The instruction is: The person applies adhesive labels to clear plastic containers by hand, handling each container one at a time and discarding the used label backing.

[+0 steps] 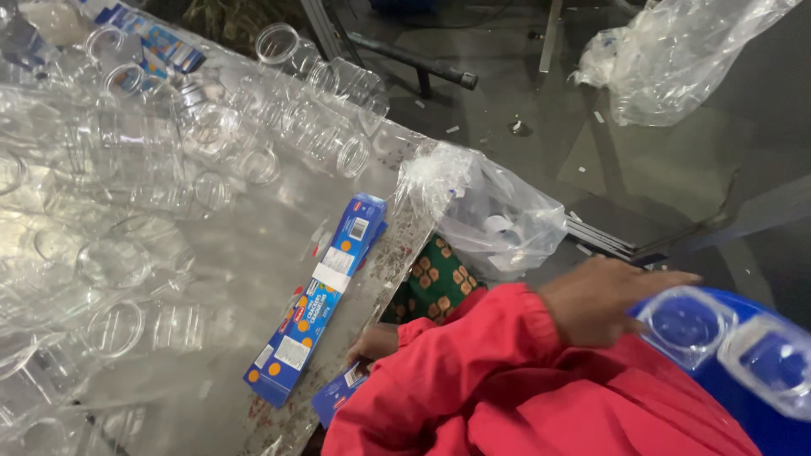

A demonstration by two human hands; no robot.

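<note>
At the lower right, nearest the camera, the right hand (604,302) lies palm-down with fingers stretched out flat and together, fingertips touching the rim of a clear jar (684,325) that stands mouth-up in a blue bin (718,388). The hand grips nothing. A second jar (773,359) sits just beside the first, further right, also mouth-up. Both jars lie to the right of the hand, along the line of its fingers; the right hand is the nearer one by far. Red sleeves (498,371) cover both forearms. At lower centre the left hand (374,344) is mostly hidden under its sleeve; only the knuckles show. It appears curled on a small blue label pack (338,393) at the table edge, but I cannot tell how firmly the fingers close. Just left of it a long blue carton (317,300) lies flat on the table (253,253), long axis running from near-left to far-right, roughly parallel to the table edge. A patch of green patterned cloth (439,283) shows between table and sleeve. Beyond that, a clear plastic bag (498,215) hangs off the table corner with white lids inside. The table's left and far parts are crowded with empty clear jars (211,152), most on their sides. Farthest off, a crumpled plastic sheet (676,59) lies on the grey floor (524,93), well apart from both hands.
</note>
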